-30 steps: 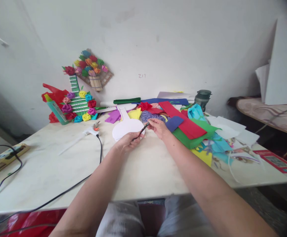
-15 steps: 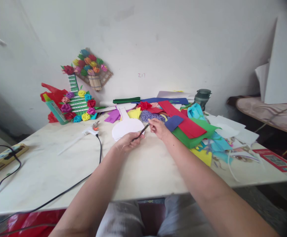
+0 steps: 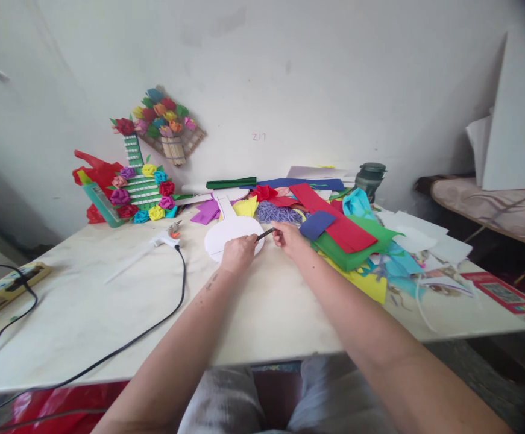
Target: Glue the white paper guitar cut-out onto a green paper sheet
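A thin dark pen (image 3: 266, 234) is held between my two hands. My left hand (image 3: 240, 252) is closed round its left end, back of the hand upward, over the right part of a white paper cutout (image 3: 228, 232). The cutout has a wide rounded body and a narrow neck pointing to the wall. My right hand (image 3: 287, 237) pinches the pen's right end, just left of a folded blue paper piece (image 3: 316, 225). Fingertip details are too small to make out.
A glue gun (image 3: 166, 239) with a black cord lies left of the hands. Behind it stand a glue bottle (image 3: 102, 204) and a flower-covered craft piece (image 3: 142, 181). Coloured paper (image 3: 350, 232), purple yarn (image 3: 280, 212) and a dark bottle (image 3: 370, 179) are to the right.
My left hand has turned palm down and shifted slightly forward over the cutout. The pen now slopes less, and its right end stays at my right hand.
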The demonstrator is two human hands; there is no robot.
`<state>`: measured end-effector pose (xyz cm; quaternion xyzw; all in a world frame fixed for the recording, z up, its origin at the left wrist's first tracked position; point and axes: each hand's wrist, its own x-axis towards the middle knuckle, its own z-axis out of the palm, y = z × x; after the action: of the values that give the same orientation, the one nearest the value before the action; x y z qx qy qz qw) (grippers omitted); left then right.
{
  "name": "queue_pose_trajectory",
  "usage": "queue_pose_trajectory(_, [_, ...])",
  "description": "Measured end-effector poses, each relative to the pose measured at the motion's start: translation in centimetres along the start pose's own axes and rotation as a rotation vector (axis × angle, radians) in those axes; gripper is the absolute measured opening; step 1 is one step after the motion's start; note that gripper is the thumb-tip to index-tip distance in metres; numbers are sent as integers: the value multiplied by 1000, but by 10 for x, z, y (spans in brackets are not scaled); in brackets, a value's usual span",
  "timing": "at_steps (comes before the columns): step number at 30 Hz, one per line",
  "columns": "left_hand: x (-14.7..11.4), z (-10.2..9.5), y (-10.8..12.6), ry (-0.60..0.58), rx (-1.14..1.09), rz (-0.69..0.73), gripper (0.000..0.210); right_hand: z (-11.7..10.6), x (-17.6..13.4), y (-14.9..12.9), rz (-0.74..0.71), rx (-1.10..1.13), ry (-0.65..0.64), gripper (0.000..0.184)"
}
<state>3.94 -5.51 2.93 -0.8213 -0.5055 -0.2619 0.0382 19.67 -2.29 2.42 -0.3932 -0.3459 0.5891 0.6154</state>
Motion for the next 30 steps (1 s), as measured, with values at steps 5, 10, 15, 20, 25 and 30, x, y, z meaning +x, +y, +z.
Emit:
queue_pose_trajectory(5, [3,-2,3,-39,-241,-188,39,-2,0,0,-85,-22,-62,23])
queue_pose_trajectory(10, [6,-3,-1,-221,-435,-303,48,-4,1,1,-109,-99,-140,18])
queue_pose_trajectory(15, [4,-6,-4,-38,-189,-206,36,1,-3,3,-47,-76,-130,24])
queue_pose_trajectory(20, [1,-8,2,45,85,-140,36,5,-6,1,3,-40,-95,21])
queue_pose_trajectory(25, [2,-3,5,53,-14,-189,37,8,-6,2,-20,-33,-115,26])
queue_pose_trajectory(30, [10,8,2,88,-503,-362,33,17,-14,6,-33,-146,-225,33])
